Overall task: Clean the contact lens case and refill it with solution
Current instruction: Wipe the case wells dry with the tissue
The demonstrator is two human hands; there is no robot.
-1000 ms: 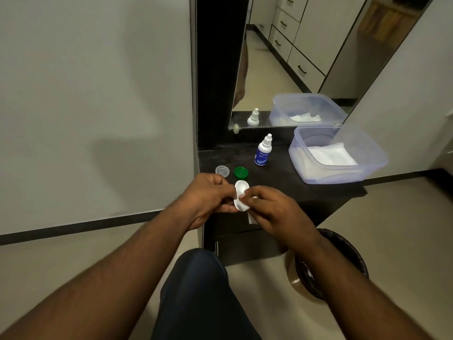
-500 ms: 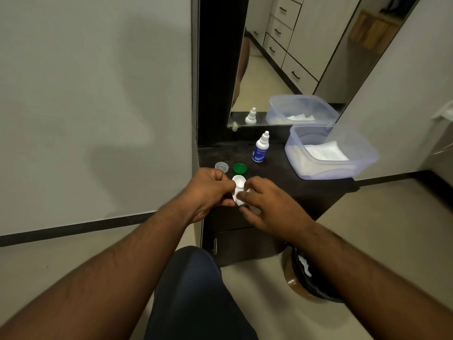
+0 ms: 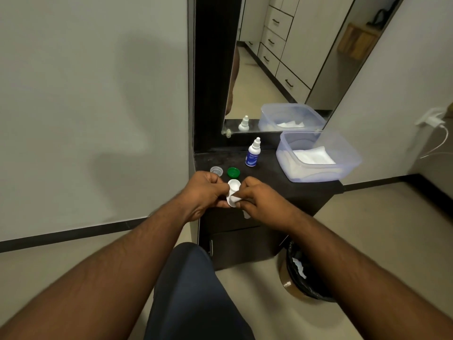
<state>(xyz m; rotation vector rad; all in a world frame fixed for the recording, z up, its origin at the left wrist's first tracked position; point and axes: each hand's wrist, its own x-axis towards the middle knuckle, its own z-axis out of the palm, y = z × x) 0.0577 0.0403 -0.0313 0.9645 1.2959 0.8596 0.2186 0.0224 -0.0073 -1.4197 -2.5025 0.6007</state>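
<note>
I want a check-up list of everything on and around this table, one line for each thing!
Surface: dark tabletop, dusty near the mirror.
Job's things: white lens case held above the front edge; tissue pressed into it; solution bottle upright; green cap and clear cap lying loose.
Clutter: plastic tub holding tissues.
Grips: left hand holds the case; right hand pinches the tissue.
Cables: white charger lead at the wall.
Surroundings: mirror; lined bin on the floor.

White lens case (image 3: pixel 233 186), green cap (image 3: pixel 233 172), clear-grey cap (image 3: pixel 216 171), white bottle (image 3: pixel 253 153) with blue label, probably printed; black countertop (image 3: pixel 269 173).
</note>
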